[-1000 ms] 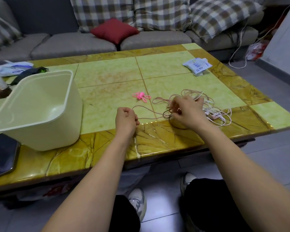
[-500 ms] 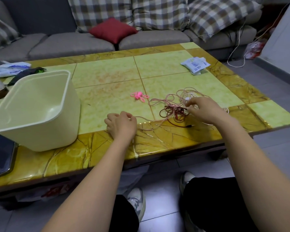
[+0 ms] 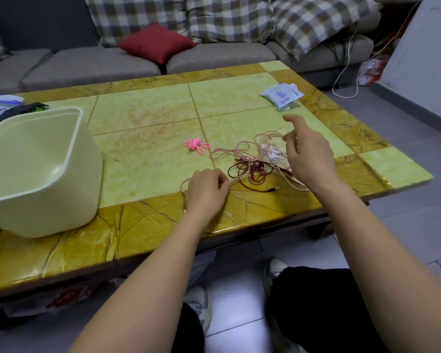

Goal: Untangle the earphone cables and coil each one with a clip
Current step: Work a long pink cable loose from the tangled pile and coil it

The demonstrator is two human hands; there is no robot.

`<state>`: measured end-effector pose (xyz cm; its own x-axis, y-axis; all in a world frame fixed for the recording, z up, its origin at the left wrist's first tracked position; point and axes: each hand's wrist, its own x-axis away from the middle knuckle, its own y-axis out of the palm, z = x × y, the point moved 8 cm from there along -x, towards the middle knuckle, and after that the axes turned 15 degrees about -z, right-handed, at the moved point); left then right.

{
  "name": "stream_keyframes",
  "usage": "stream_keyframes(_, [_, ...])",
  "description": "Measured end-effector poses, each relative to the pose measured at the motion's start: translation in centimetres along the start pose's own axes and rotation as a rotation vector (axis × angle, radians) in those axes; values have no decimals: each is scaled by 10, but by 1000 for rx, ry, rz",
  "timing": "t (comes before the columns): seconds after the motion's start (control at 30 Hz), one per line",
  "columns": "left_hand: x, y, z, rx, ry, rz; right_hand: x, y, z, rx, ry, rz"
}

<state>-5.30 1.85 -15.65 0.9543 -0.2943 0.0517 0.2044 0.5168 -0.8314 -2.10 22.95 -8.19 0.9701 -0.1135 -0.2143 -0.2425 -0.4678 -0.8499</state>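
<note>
Cables (image 3: 250, 161) tangled, pink and red

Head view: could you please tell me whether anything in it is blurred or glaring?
In the head view the right hand is smeared by motion at its fingers; the left hand and the cables look sharp; the glossy table shows pale glare along its near edge.
</note>
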Motion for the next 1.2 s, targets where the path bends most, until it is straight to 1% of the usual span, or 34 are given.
stream_keyframes(0.07, [2, -2, 0, 79, -2, -6, -4, 20, 9, 148, 86, -226])
stream_keyframes(0.1, [3, -4, -1, 107, -8, -6, -4, 27, 10, 205, 106, -306])
stream_keyframes(0.13, [4, -6, -2, 138, -6, -4, -4, 27, 7, 228, 98, -297])
stream_keyframes(0.17, [4, -7, -3, 172, 3, 0, -5, 20, 1, 221, 70, -211])
stream_keyframes(0.23, [3, -10, -8, 232, 6, 6, -3, -4, -14, 155, 7, 65])
stream_keyframes(0.27, [4, -10, -11, 257, 2, 4, -2, -11, -21, 121, -34, 158])
stream_keyframes(0.3, [4, -11, -12, 285, -1, -3, -1, -12, -29, 90, -97, 195])
stream_keyframes(0.33, [5, -11, -12, 310, 3, -11, -1, -7, -37, 72, -176, 180])
stream_keyframes(0.37, [7, -12, -12, 329, 10, -17, -1, 5, -46, 48, -265, 124])
stream_keyframes(0.4, [8, -13, -11, 351, 16, -21, 0, 20, -54, -4, -335, 24])
stream_keyframes(0.43, [10, -15, -11, 381, 22, -21, 0, 39, -60, -88, -369, -121])
stream_keyframes(0.5, [12, -18, -13, 442, 31, -14, 4, 75, -69, -204, -353, -421])
stream_keyframes(0.53, [14, -21, -14, 464, 35, -5, 5, 90, -71, -200, -333, -520])
stream_keyframes(0.57, [15, -25, -16, 484, 38, 12, 4, 100, -69, -164, -308, -568])
stream_keyframes(0.6, [17, -30, -19, 510, 39, 40, 3, 105, -65, -121, -267, -573])
stream_keyframes(0.7, [25, -49, -34, 630, 1, 206, -9, 101, -41, -25, -100, -488])
stream_keyframes(0.8, [35, -63, -55, 672, -145, 364, -16, 88, -30, 29, -43, -371])
stream_keyframes(0.87, [37, -66, -67, 624, -251, 392, -16, 74, -34, -39, -70, -242])
stream_keyframes(0.93, [35, -62, -73, 519, -324, 319, -14, 64, -44, -95, -134, -161])
stream_keyframes(0.97, [33, -59, -72, 443, -340, 279, -13, 65, -49, -90, -158, -177])
stream_keyframes(1.03, [30, -59, -63, 268, -319, 247, -10, 77, -59, -35, -203, -275])
stream_keyframes(1.1, [35, -68, -38, 49, -196, 303, -6, 87, -64, 13, -230, -340])
stream_keyframes(1.17, [39, -73, -7, -135, 29, 357, -6, 87, -69, 7, -247, -325])
stream_keyframes(1.2, [39, -69, 5, -191, 141, 346, -6, 85, -72, -4, -265, -310])
